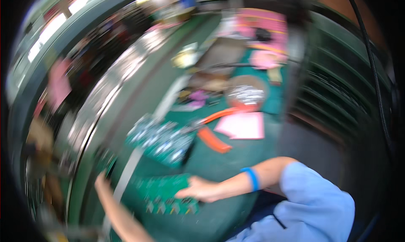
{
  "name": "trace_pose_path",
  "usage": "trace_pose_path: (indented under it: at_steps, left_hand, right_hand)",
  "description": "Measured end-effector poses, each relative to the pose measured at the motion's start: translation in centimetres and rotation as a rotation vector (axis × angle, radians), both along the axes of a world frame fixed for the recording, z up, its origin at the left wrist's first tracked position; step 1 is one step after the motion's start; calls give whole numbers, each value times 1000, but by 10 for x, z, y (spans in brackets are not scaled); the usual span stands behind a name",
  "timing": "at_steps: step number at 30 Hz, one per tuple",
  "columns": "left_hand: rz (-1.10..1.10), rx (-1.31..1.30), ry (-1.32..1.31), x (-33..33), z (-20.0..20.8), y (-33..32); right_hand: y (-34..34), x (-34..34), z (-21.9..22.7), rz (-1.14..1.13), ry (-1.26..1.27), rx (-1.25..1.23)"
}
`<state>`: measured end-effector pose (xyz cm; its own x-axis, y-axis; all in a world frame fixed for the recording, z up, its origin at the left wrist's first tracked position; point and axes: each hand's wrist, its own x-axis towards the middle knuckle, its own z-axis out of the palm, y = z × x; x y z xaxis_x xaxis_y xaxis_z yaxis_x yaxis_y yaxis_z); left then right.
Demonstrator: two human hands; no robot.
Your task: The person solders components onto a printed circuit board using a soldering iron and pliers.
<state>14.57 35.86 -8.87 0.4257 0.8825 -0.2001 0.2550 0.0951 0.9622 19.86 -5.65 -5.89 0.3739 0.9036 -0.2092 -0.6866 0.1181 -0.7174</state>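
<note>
My right hand [202, 189], with a blue band on its wrist, is closed on the right edge of a green circuit board [162, 188]. Tall parts line the board's lower side. My left hand [102, 182] reaches over to the left, past a pale strip, close to a small dark-green thing [110, 162] that is too blurred to name. Motion smears its fingers, so whether they grip that thing is unclear. Beyond the held board lies a group of circuit boards [164, 143] with silvery parts. Pliers with orange handles [214, 140] rest beside that group, their jaws toward it.
Pink paper sheets [242, 126] and a round container of shiny small parts [247, 94] lie farther up the green bench [249, 157]. A brown tray [221, 54] stands behind them. A long rail [126, 90] runs along the left. Dark slatted racks [333, 81] stand at right.
</note>
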Motion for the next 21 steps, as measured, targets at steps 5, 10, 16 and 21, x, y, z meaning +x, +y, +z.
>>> trace_pose_path:
  at_steps: [5,10,16,21]
  left_hand:
    - [-374,-267,-293,-11,9,24]
    - [86,-337,-313,20,20,11]
    - [97,-406,-821,-35,55,26]
    - [145,-182,-780,-65,141,-71]
  right_hand:
    - [13,-19,3,34,-274,135]
    - [3,-14,-6,9,-207,44]
    - [3,-21,19,-22,-197,132]
    - [-22,6,38,-37,-126,398]
